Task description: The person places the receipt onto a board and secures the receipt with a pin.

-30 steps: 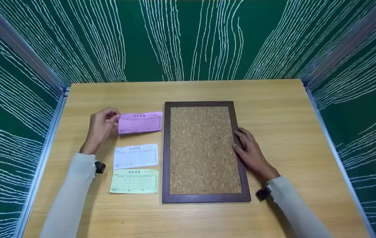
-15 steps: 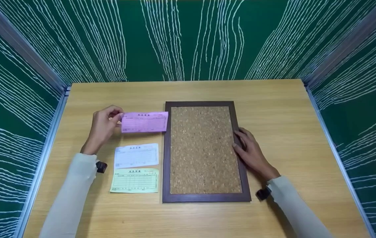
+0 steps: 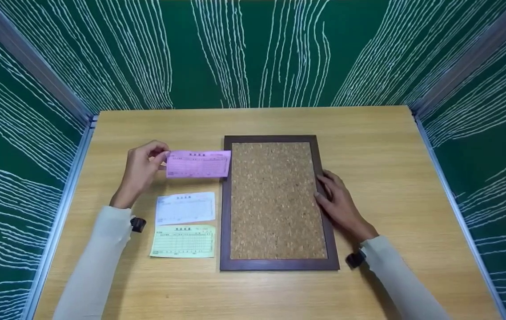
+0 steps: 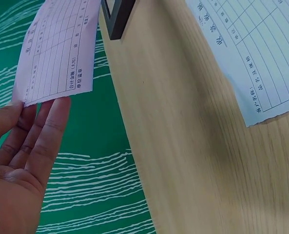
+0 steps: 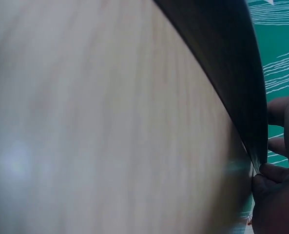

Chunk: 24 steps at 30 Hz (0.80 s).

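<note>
In the head view my left hand (image 3: 142, 170) pinches the left end of a pink receipt slip (image 3: 198, 164) between thumb and fingers. The slip's right end overlaps the left side of a cork board (image 3: 278, 200) with a dark brown frame. The left wrist view shows the slip (image 4: 61, 48) hanging from the thumb and fingertips. My right hand (image 3: 341, 205) holds the board's right edge, thumb on the frame. In the right wrist view its fingers (image 5: 277, 173) meet the dark frame (image 5: 227, 63). Below the pink slip lie a white receipt slip (image 3: 185, 209) and a green one (image 3: 183, 241).
The board and slips lie on a light wooden table (image 3: 279, 295). Green panels (image 3: 262, 53) with wavy white lines enclose its back and both sides. The green slip lies against the white slip's lower edge, left of the board.
My left hand has moved a little to the right with the pink slip, whose right end now overlaps the board's frame. The right hand keeps its hold on the board's edge.
</note>
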Available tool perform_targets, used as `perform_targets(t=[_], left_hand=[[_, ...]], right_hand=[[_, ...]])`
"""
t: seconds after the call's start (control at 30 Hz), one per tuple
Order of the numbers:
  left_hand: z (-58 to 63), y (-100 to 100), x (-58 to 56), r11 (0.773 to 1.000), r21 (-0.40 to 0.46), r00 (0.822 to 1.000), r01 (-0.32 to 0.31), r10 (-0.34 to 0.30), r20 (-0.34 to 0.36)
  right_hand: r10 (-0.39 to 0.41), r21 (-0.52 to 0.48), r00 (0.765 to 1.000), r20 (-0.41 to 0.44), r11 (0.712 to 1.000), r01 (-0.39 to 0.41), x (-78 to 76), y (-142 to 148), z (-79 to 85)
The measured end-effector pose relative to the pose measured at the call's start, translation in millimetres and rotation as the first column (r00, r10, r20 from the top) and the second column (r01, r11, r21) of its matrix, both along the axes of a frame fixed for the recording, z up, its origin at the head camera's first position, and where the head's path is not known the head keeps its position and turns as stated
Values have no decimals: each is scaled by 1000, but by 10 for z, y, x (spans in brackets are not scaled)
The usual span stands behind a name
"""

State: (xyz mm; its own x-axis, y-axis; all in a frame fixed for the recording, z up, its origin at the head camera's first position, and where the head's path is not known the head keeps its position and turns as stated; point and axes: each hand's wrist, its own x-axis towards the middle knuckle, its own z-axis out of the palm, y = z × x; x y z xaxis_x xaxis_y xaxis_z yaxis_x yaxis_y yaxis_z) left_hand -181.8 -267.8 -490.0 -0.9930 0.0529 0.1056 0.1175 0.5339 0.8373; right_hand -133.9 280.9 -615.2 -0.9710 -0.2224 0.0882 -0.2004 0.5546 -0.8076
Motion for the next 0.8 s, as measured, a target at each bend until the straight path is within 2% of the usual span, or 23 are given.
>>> perform_targets(t=[0.23, 0.37, 0.6, 0.8], left_hand=[[17, 14, 31, 1000, -20, 999, 4, -5, -49], [29, 22, 56, 1000, -17, 999, 6, -6, -48], [58, 48, 74, 1000, -6, 999, 13, -14, -44], [70, 89, 88, 999, 19, 998, 39, -38, -58]], right_hand=[[-31, 7, 999, -43, 999, 31, -8, -25, 18], [-46, 12, 997, -61, 999, 47, -31, -39, 33], [-20, -22, 996, -88, 1000, 19, -72, -75, 110], [-3, -17, 998, -62, 1000, 2, -76, -124, 175]])
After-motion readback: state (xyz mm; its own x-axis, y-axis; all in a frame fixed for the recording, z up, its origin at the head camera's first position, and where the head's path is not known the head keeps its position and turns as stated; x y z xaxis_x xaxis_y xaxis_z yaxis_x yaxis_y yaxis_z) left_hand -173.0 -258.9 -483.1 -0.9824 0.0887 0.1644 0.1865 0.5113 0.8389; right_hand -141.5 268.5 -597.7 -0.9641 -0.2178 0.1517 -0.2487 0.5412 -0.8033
